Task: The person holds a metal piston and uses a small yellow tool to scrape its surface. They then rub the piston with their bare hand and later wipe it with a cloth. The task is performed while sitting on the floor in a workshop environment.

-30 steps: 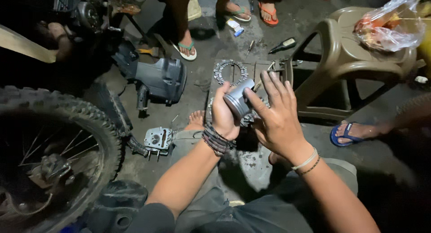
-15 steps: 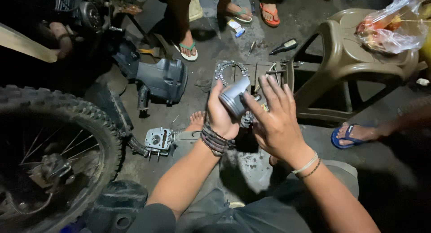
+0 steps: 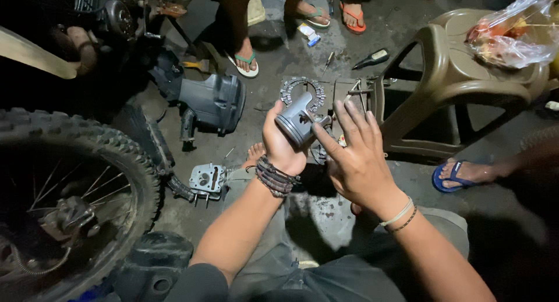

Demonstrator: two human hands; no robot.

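Observation:
My left hand (image 3: 280, 144) grips a grey metal piston (image 3: 297, 123), its round crown turned toward me. My right hand (image 3: 355, 156) hovers just right of it with fingers spread, its thumb and forefinger touching the piston's side. Beaded bracelets circle my left wrist and thin bands my right wrist. Behind the piston, a ring-shaped sprocket (image 3: 301, 88) lies on a dark tray on the floor.
A knobby motorcycle tyre (image 3: 75, 180) fills the left. A black engine part (image 3: 215, 101) and a small metal cylinder head (image 3: 208, 178) lie on the concrete. A tan plastic stool (image 3: 460, 81) with a plastic bag (image 3: 512, 34) stands right. Other people's sandalled feet (image 3: 244, 60) ring the area.
My right hand has loosened from the piston and its fingers have spread apart. My left hand keeps hold of the piston, tilted slightly differently.

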